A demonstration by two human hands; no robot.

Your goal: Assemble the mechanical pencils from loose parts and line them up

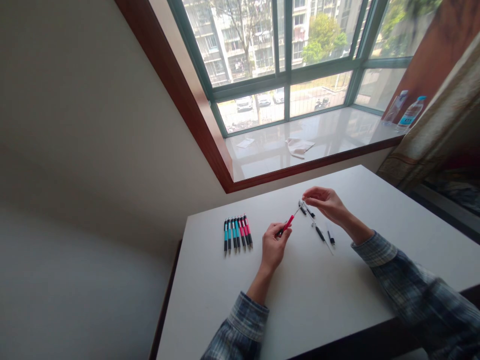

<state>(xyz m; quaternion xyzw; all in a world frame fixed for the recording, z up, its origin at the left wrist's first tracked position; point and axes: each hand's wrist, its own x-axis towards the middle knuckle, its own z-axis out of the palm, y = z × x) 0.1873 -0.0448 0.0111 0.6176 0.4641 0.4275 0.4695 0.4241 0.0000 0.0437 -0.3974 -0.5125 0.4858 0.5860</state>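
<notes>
My left hand [273, 245] is closed around a pink pen barrel [288, 222] with a dark grip. A thin refill [297, 210] sticks out of the barrel's upper end, towards my right hand [325, 204]. The fingertips of my right hand are pinched together just beyond the refill's tip; whatever is between them is too small to make out. Below that hand lie loose pen parts: black grips [319, 233], a black piece [331, 238] and a thin pale refill [329, 247]. More small black and clear parts [311, 213] lie near the fingertips.
Several assembled pens [237, 233], blue and pink with black grips, lie in a row left of my left hand on the white table [210, 300]. Beyond the table's far edge is a window sill [262, 162] with a crumpled tissue [299, 147] and plastic bottles [411, 113].
</notes>
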